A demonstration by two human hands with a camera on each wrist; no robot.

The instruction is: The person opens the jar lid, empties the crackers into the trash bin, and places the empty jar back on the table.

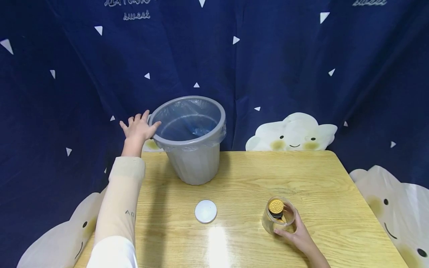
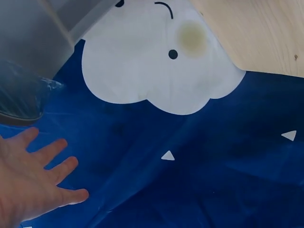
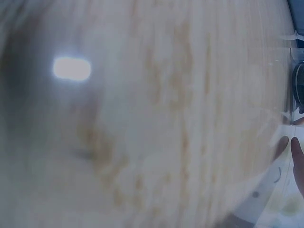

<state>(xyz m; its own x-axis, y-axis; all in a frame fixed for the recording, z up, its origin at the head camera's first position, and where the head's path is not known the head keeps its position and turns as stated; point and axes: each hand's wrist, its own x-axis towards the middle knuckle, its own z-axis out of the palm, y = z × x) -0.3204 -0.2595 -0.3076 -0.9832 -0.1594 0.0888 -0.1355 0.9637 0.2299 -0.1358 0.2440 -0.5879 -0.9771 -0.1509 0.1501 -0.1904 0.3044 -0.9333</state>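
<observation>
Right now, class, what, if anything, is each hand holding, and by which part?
The right hand grips the clear jar by the right side of its wall. The left hand, fingers spread at the bin's rim, holds nothing.

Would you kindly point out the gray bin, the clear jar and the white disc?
Gray bin (image 1: pixel 194 164), head view: outer wall.
Clear jar (image 1: pixel 267 224), head view: side wall.
White disc (image 1: pixel 206 211), head view: top face.

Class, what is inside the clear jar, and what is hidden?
Inside the clear jar, a bumpy yellow piece sits above a black piece, with more yellow nearby. What lies beneath them is covered.
</observation>
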